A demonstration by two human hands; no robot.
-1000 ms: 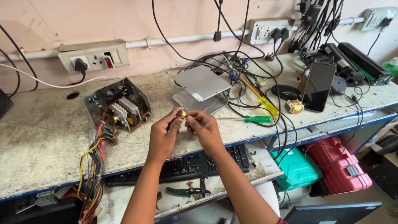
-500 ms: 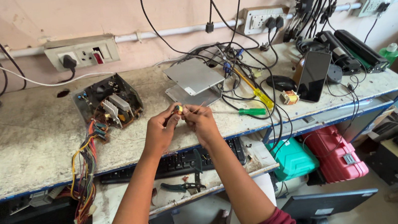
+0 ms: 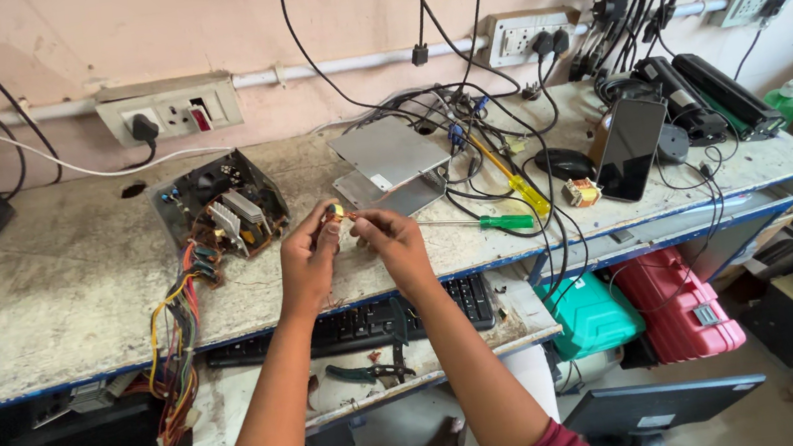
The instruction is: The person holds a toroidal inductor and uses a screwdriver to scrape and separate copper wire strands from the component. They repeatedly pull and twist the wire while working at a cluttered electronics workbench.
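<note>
I hold my two hands together above the front part of the workbench (image 3: 43, 297). My left hand (image 3: 308, 256) and my right hand (image 3: 397, 241) meet at the fingertips, and between them I pinch a small yellowish part (image 3: 336, 211). It is very small and my fingers cover most of it, so I cannot tell what kind of part it is. A thin reddish piece shows beside it, at my right fingertips, but whether it is a wire or a leg of the part is not clear to me.

Just behind my left hand lies the opened power supply box (image 3: 218, 207). Its bundle of coloured wires (image 3: 179, 340) hangs over the edge of the bench, and the lower end goes out of sight in the dark under it. Behind my right hand lies a grey metal cover (image 3: 388, 153). To the right of it are a yellow screwdriver (image 3: 510, 179) and a green screwdriver (image 3: 489, 223); black cables cross over both of them.

Under my forearms a black keyboard (image 3: 358, 323) sits on the lower shelf, partly hidden by my arms. Pliers (image 3: 364, 370) lie in front of it. A dark phone (image 3: 629, 149) leans further to the right, and on the left edge a black screen is cut off.
</note>
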